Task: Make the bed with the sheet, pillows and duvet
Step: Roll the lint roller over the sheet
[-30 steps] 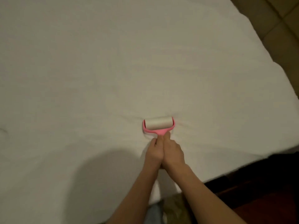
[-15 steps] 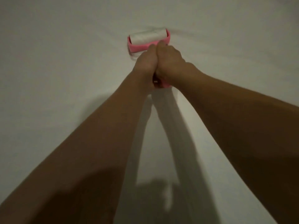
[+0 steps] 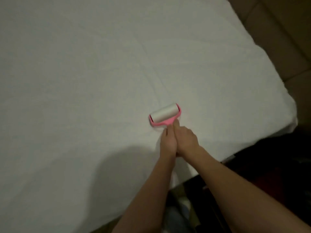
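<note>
Both the left hand and right hand clasp the pink lint roller handle; pushing hard could ruck the white sheet into new creases.

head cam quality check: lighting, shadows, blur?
Head view: dim, warm-grey light; the white sheet reads greyish. A soft shadow falls on it left of the forearms. Slightly soft overall, the lint roller still legible, both hands, left hand and right hand, clasped on its handle. Lower-right corner beyond the bed is near black.
</note>
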A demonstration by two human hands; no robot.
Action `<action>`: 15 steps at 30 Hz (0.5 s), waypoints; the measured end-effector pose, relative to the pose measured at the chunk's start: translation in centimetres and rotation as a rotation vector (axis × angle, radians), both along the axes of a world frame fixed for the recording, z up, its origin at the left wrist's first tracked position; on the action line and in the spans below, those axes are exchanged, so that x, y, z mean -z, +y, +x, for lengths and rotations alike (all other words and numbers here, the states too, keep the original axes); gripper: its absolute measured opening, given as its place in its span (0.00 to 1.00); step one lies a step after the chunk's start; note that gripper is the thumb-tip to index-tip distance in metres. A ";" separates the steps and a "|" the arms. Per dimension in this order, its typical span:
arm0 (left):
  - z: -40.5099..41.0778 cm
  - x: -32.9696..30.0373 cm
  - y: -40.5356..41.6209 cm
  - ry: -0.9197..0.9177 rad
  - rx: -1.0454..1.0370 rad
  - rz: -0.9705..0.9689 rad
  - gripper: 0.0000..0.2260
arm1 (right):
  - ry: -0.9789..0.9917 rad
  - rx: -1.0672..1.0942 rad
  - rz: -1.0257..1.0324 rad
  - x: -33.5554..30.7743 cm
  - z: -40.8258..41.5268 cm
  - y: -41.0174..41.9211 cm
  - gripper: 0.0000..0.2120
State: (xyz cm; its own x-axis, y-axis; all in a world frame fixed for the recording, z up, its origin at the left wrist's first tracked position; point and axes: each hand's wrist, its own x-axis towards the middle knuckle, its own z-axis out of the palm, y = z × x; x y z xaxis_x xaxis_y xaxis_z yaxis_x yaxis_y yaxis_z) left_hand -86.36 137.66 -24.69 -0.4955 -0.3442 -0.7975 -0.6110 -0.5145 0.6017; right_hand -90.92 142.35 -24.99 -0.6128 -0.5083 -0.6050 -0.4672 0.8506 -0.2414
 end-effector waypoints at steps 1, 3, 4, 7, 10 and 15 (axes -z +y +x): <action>1.8 -0.4 2.4 -0.026 0.021 0.018 0.10 | -0.017 0.013 0.022 -0.4 2.1 2.6 0.25; 5.5 -0.9 7.3 -0.063 0.054 0.073 0.10 | -0.047 0.054 0.054 -1.5 5.8 7.4 0.23; 7.1 -1.3 9.5 -0.082 0.059 0.108 0.09 | -0.054 0.069 0.062 -2.0 7.2 9.4 0.23; 9.8 -2.3 14.1 -0.145 0.015 0.251 0.13 | -0.054 0.134 0.090 -3.3 9.9 14.3 0.23; 9.7 -3.1 16.6 -0.132 0.049 0.263 0.15 | -0.029 0.222 0.073 -4.4 10.4 17.0 0.18; 7.2 -1.9 17.7 -0.139 0.039 0.239 0.14 | 0.028 0.246 0.060 -3.7 8.1 17.8 0.18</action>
State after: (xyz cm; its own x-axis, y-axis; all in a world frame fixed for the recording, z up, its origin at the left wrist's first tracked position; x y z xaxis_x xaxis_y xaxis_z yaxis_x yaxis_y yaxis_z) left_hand -79.12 155.35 -22.82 -0.3851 -0.1210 -0.9149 -0.7015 -0.6058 0.3754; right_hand -82.86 160.11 -21.29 -0.7305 -0.3050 -0.6110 -0.2497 0.9521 -0.1767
